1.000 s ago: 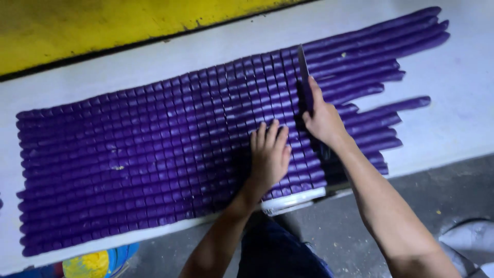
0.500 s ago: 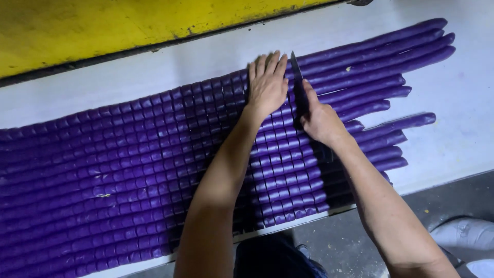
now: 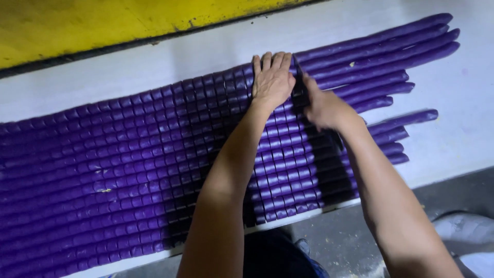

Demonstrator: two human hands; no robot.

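Since a second ago, the left hand point(image 3: 272, 80) has slid from the near edge to the far edge of the purple mat of scored dough ropes point(image 3: 128, 170) on the white table point(image 3: 154, 67), and now lies flat, fingers extended. Just to its right, the right hand point(image 3: 321, 108) grasps a dark blade point(image 3: 299, 90), probably a knife, running across the ropes' long axis. Uncut purple ropes point(image 3: 381, 56) extend rightward.

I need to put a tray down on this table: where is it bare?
Bare white table lies right of the uncut purple ropes, and a strip runs between the cut purple pieces and the yellow edge. It is crowded around the left hand, right hand and blade.
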